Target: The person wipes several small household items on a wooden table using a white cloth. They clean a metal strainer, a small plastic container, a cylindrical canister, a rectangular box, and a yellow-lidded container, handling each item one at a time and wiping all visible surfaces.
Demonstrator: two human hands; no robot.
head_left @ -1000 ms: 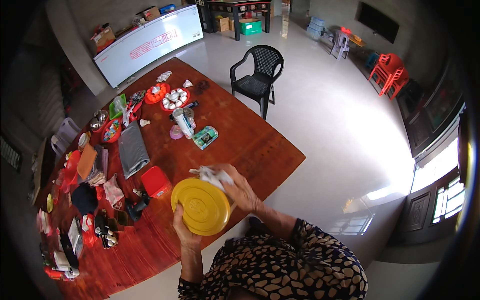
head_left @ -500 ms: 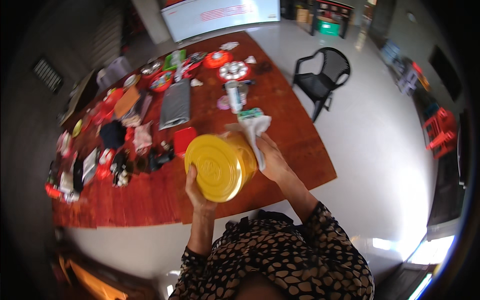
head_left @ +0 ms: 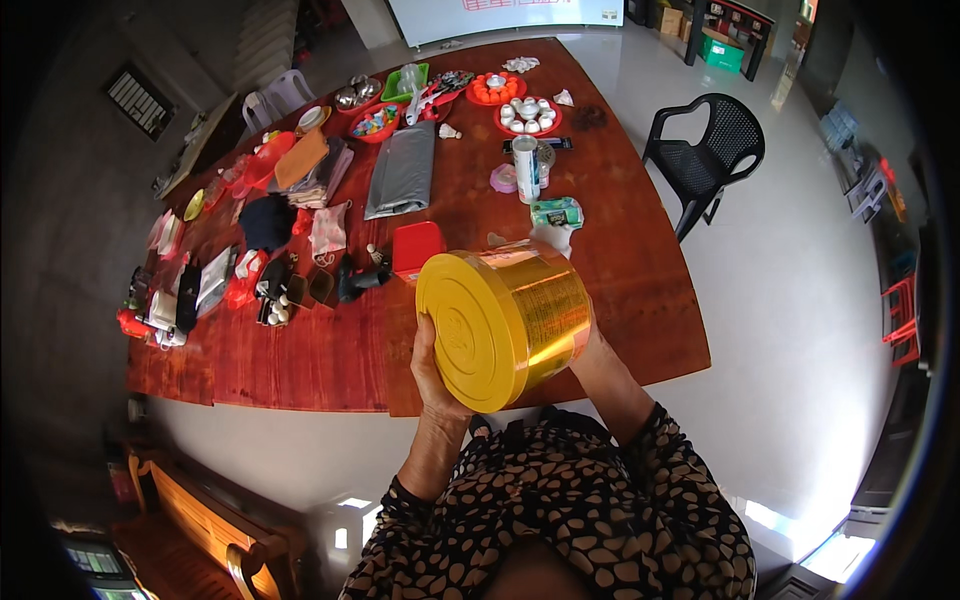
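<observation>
A round canister [head_left: 550,310] with a gold, shiny wall and a wide yellow lid [head_left: 465,335] is held tilted over the table's front edge, lid toward my left. My left hand [head_left: 432,372] grips it by the lid's rim, thumb along the lid. Behind the canister's far end is my right hand [head_left: 594,345]; its fingers are hidden there. A bit of white cloth or tissue [head_left: 553,236] shows just beyond the canister, in front of a green packet [head_left: 556,212]. Left of the canister stands a red box [head_left: 416,248].
The wooden table [head_left: 650,330] carries a grey folded bag [head_left: 400,170], a white cylinder [head_left: 525,170], a plate of white cups [head_left: 528,117], a plate of orange items [head_left: 495,88] and a cloth pile [head_left: 310,165]. A black chair [head_left: 715,145] stands at the right.
The canister has turned, showing more of its gold wall, and sits further right in view. My right hand, earlier visible with the white cloth, is now mostly behind it.
</observation>
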